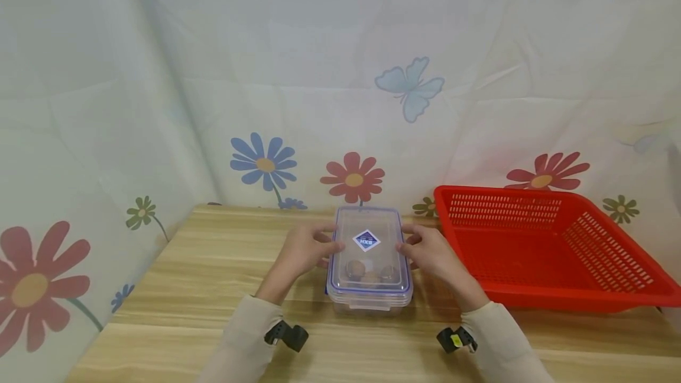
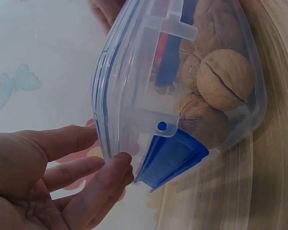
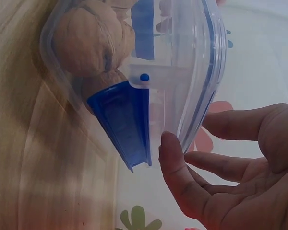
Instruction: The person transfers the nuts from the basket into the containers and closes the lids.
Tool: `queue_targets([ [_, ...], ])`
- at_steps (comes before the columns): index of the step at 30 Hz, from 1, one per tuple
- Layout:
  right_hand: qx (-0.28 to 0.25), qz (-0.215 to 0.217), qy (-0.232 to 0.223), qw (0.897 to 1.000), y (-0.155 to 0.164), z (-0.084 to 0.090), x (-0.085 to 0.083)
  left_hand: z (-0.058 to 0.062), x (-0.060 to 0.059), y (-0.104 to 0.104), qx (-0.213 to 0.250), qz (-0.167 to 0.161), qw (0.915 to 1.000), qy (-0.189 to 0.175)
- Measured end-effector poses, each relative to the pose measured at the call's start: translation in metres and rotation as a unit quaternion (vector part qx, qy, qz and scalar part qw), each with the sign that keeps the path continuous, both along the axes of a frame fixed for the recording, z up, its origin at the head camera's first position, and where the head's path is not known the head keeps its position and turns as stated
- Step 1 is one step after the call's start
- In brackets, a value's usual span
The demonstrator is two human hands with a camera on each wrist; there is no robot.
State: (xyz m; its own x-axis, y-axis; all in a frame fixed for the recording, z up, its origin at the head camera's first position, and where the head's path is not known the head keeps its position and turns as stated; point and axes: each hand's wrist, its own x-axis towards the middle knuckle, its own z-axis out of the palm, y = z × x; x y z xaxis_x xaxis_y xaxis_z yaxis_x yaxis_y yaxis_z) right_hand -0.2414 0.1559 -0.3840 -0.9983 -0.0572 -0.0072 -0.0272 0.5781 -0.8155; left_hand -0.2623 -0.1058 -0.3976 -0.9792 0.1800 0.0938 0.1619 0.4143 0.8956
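While both side latches stand flipped out, the clear lidded box (image 1: 369,262) of walnuts (image 2: 225,79) sits mid-table at 12 o'clock, a red basket (image 1: 548,247) at its 3 o'clock. Left hand (image 1: 305,251) at the box's 9 o'clock and right hand (image 1: 431,255) at its 3: fingers relaxed, fingertips touching the lid rim, gripping nothing. Risk: uneven pressure on the lid could tip the box or slide it across the wooden table (image 1: 202,288); a blue latch (image 2: 170,158) could nip a fingertip.

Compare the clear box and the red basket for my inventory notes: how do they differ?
The clear box has a lid on it and holds walnuts; the red basket is open-topped and looks empty. The clear box has solid see-through walls; the red basket has slotted opaque ones. The clear box is smaller. Both stand on the wooden table.
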Motion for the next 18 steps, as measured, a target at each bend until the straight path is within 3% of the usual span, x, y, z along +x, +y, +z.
queue_targets([
  [6, -0.029, -0.005, -0.009, 1.0, -0.0037, -0.0051, -0.0016, 0.0004, -0.0009, -0.006, -0.002, 0.01, 0.9999, -0.008],
  [18, -0.018, -0.007, -0.013, 1.0, -0.005, -0.0063, 0.0005, -0.0027, -0.0059, -0.0096, 0.015, 0.014, 0.9996, -0.018],
])
